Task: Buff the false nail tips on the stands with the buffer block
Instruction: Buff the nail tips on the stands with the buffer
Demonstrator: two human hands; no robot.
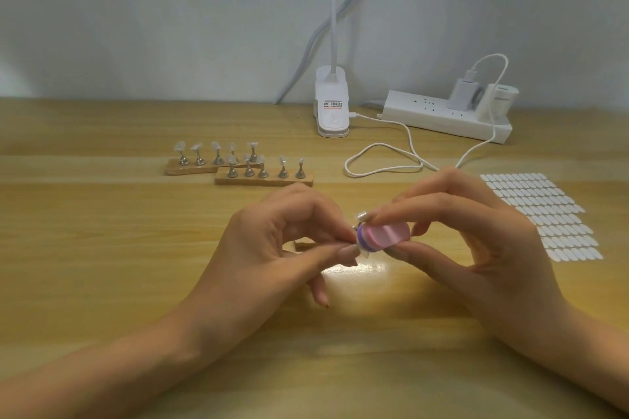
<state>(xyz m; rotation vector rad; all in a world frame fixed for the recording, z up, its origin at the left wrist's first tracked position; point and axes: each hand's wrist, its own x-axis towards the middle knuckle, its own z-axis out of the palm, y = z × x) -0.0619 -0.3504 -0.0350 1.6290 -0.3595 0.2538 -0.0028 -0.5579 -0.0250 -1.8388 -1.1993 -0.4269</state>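
Buffing in progress, by my reading: buffer block (384, 235), pink face with a purple layer at its left end, is held above the tabletop (102, 248) at centre, pressed against a small clear false nail tip (363, 252). Tip looks translucent and pale; its finish is too small to judge.

Right hand (476, 231) grips the block, thumb beneath and fingertips curled over the top. Left hand (289, 235) pinches a loose stand (355, 227) between thumb and forefinger, largely hidden; other fingers curl loosely.

Next move likely calls for short, light strokes while the left pinch keeps the tip from twisting.

Further back, two wooden bases, front base (265, 180) overlapping rear base (190, 168), each carrying five metal stands with tips. Sheet of white oval tabs (544, 218) to the right; clip lamp (332, 105) and power strip (442, 116) by the wall.
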